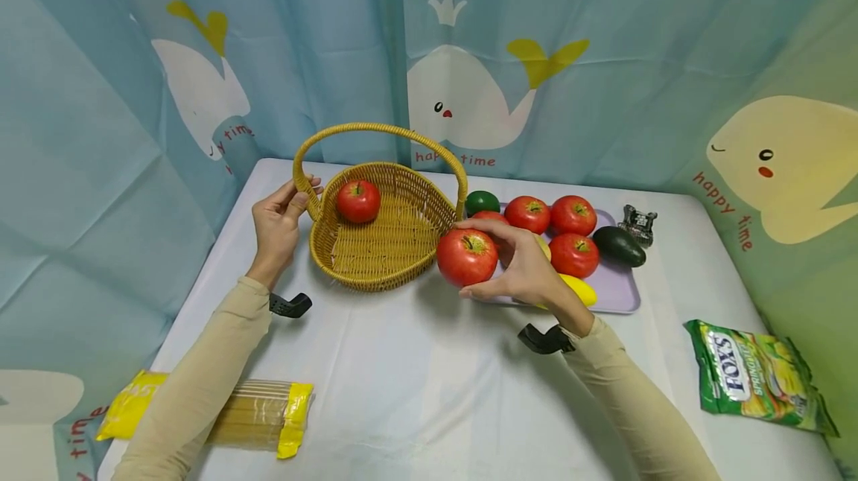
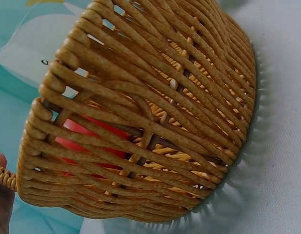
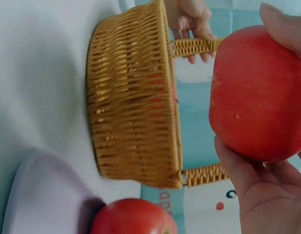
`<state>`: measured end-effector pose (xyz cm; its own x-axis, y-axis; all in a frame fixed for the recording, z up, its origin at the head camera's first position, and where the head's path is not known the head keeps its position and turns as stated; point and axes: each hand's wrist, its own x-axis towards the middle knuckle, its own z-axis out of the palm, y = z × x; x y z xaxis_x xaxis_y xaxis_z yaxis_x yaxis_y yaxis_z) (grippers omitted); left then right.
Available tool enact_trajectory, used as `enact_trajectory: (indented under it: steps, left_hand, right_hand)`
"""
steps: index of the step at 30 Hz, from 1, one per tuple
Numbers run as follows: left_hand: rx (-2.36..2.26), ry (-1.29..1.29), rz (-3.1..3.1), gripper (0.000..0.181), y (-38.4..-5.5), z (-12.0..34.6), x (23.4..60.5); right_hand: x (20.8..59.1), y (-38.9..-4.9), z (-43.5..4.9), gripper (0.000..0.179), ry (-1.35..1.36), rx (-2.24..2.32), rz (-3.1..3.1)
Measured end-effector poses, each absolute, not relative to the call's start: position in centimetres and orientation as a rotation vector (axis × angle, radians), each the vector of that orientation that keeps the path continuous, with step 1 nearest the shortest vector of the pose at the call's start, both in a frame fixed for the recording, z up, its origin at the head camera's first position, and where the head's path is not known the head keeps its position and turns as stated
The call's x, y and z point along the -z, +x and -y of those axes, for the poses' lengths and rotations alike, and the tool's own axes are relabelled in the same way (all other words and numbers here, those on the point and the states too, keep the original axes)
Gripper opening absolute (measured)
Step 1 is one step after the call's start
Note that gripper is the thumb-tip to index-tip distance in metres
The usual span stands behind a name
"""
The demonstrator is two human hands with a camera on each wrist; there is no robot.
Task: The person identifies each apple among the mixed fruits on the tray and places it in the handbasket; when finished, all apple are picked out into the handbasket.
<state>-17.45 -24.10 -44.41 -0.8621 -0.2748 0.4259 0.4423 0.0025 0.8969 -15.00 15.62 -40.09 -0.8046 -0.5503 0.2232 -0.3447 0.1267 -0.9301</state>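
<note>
Currently right hand [image 1: 526, 265] grips red apple [image 1: 467, 259], stem upward; left hand [image 1: 277, 226] holds basket handle [image 1: 375, 126], arching left-to-right.

Booth [image 1: 643, 56] of whale-print curtains [image 1: 335, 56]

The apple [image 1: 462, 263] at the centre of the head view was red with a yellowish patch round its stem, and the basket [image 1: 382, 284] to its left was golden brown in a woven pattern. Right of centre, the tray [image 1: 622, 296] was lilac, the avocado [image 1: 619, 246] blackish green. The table [image 1: 402, 369] was white, the curtain [image 1: 335, 56] at the top pale blue with white, yellow-tailed whales [image 1: 462, 109].
</note>
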Motion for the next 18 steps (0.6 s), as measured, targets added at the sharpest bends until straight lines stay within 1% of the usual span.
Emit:
enact_trajectory:
  steps: [10, 18]
  left_hand:
    - [1.909, -0.18, 1.787, 0.031, -17.6, 24.1, 44.4]
    - [1.918, -0.188, 1.777, 0.032, -17.6, 24.2, 44.5]
  right_hand:
    - [39.3, -15.1, -13.6, 0.089, -0.977, 1.694, -2.181]
    - [38.6, -15.0, -11.8, 0.089, -0.96, 1.704, -2.15]
